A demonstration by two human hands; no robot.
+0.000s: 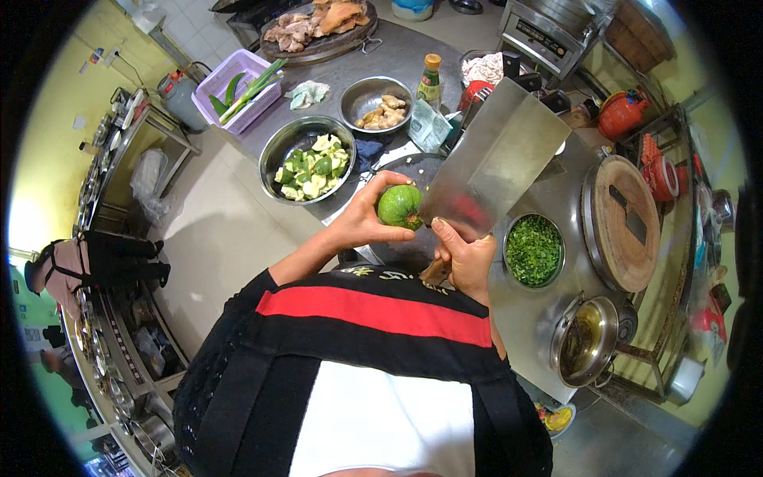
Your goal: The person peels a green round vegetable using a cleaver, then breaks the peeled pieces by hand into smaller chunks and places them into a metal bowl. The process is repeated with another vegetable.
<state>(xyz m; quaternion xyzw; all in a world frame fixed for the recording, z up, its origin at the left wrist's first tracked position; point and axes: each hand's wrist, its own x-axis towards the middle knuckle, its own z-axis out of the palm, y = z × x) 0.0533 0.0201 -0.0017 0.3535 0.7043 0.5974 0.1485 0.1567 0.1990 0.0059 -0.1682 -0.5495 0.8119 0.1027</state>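
Observation:
My left hand (371,213) grips a round green squash (400,207) over a dark round chopping board (426,170). In my right hand (467,259) is a wide steel cleaver (498,158), held by its wooden handle; its blade is raised, with the lower corner close beside the squash, and whether they touch is hard to tell. The blade hides part of the board. Left of the board, a steel bowl (268,174) holds chunks of green-skinned, pale-fleshed squash. Behind it stands a smaller steel bowl (351,92) with ginger. Chopped green herbs (533,250) fill a round container at the right.
A lilac plastic basket (243,59) with green vegetables stands back left, near a board of meat (322,27). A capped bottle (429,80) is behind the chopping board. At right are a wooden board (623,208) with a small cleaver, and a steel pot (605,334). People are at far left.

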